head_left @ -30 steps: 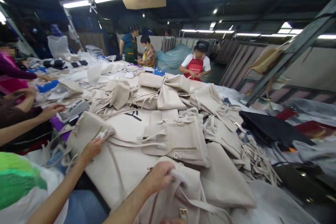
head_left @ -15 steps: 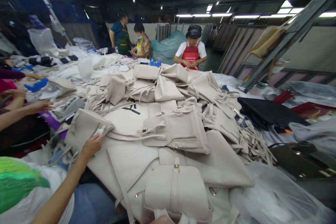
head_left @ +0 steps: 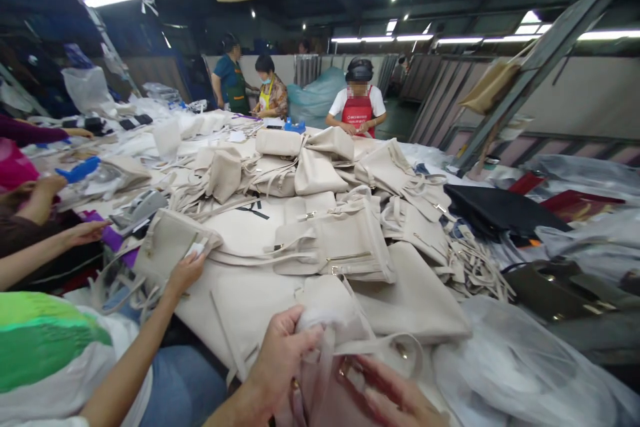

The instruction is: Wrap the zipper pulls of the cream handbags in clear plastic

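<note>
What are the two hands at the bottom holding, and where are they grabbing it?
A cream bag. The left hand pinches its top edge, where white stuffing shows. The right hand lies low on the bag's front, near the strap; whether it grips cannot be told.

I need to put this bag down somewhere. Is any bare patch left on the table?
Hardly any. The flattest gap is the cream sheet with the black mark, ringed by cream bags. A smaller strip lies between the left hand and a co-worker's hand. The clear plastic at right is loose. Elsewhere bags and straps crowd.

Heaped cream bags [head_left: 320,240], black bag [head_left: 495,210] (right side), clear plastic sheeting [head_left: 520,367], blue tool [head_left: 80,169]
</note>
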Demonstrator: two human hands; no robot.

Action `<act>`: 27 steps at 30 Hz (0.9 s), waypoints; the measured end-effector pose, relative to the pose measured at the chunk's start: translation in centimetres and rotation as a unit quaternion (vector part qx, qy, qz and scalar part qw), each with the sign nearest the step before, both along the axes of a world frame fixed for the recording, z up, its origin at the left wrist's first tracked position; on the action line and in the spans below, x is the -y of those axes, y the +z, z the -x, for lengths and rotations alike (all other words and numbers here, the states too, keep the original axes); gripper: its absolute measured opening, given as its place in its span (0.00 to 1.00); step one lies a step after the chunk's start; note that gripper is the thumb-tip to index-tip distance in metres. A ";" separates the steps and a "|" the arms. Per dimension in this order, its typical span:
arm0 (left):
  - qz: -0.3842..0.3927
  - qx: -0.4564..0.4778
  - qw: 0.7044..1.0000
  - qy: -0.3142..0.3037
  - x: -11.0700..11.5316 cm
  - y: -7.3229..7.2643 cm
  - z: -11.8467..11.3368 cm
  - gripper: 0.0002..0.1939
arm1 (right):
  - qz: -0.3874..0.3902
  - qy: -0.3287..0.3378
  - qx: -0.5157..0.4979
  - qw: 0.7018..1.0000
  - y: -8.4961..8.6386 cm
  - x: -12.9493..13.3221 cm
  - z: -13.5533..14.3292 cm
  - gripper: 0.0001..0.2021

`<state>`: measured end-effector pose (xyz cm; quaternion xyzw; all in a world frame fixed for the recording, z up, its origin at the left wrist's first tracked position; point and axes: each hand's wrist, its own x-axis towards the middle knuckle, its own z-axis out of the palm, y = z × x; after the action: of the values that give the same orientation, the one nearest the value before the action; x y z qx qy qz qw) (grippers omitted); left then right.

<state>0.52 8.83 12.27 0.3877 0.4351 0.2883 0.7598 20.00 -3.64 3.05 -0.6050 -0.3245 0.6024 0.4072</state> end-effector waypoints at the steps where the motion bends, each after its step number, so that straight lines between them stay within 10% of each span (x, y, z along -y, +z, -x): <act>1: -0.005 0.012 1.000 0.021 -0.4 0.8 -0.2 0.14 | -0.018 -0.015 0.006 1.000 0.6 -0.9 0.1 0.23; 7: -0.041 0.111 0.987 0.111 0.9 4.4 -2.4 0.16 | -0.176 -0.035 0.006 0.984 6.8 -6.8 0.7 0.20; 14: -0.033 0.102 0.989 0.103 1.9 1.1 -2.5 0.16 | -0.250 -0.046 0.046 0.966 12.4 -12.4 -0.3 0.12; 17: -0.004 0.108 0.987 0.118 1.7 -0.2 -1.9 0.14 | -0.247 -0.110 0.038 0.962 12.3 -11.3 -1.5 0.13; 22: 0.017 0.136 0.983 0.120 1.2 -0.2 -3.0 0.12 | -0.223 0.034 0.000 0.974 9.2 -6.5 -0.6 0.27; 27: 0.066 0.168 0.983 0.035 0.8 1.2 -5.2 0.12 | -0.288 -0.079 0.154 0.942 5.4 -6.0 1.6 0.32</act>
<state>5.75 8.03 13.50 0.2677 0.3326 0.3463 0.8353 18.36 2.38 8.50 -0.5712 -0.4938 0.3487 0.5553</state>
